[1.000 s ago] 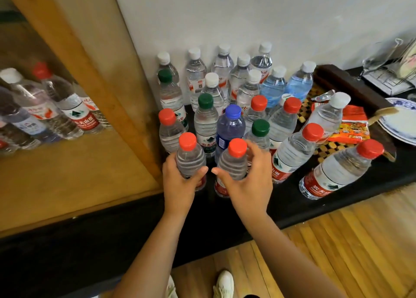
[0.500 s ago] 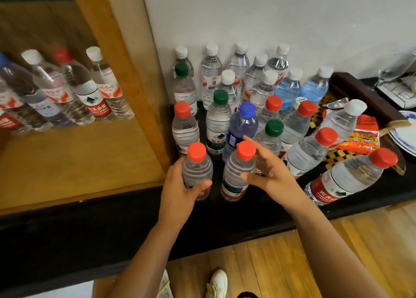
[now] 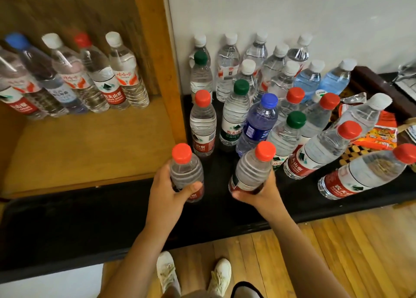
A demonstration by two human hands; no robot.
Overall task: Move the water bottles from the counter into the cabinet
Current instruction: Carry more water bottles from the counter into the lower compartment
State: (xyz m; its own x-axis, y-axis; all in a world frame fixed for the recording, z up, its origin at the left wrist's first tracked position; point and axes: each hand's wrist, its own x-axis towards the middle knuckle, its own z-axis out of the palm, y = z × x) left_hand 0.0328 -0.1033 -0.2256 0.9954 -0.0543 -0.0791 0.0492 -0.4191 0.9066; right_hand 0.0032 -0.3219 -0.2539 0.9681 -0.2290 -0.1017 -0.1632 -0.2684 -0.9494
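Note:
My left hand (image 3: 165, 190) grips a red-capped water bottle (image 3: 185, 170) near the cabinet's front corner, upright. My right hand (image 3: 258, 193) holds a second red-capped bottle (image 3: 253, 167) from below, tilted to the right. Both bottles are at the front of a crowd of several water bottles (image 3: 256, 108) standing on the black counter (image 3: 225, 210), with red, green, blue and white caps. To the left, the open wooden cabinet (image 3: 90, 146) holds a row of several bottles (image 3: 74, 77) along its back wall.
The cabinet's wooden side post (image 3: 166, 72) stands between shelf and counter. At the right, an orange snack packet (image 3: 378, 137) lies on a dark tray (image 3: 378, 86). Below is wooden floor (image 3: 315, 252) and my white shoes (image 3: 191, 275).
My right hand, open beside the second bottle before, has closed under it and tipped it. The left-hand bottle has shifted left toward the cabinet. The view has swung left.

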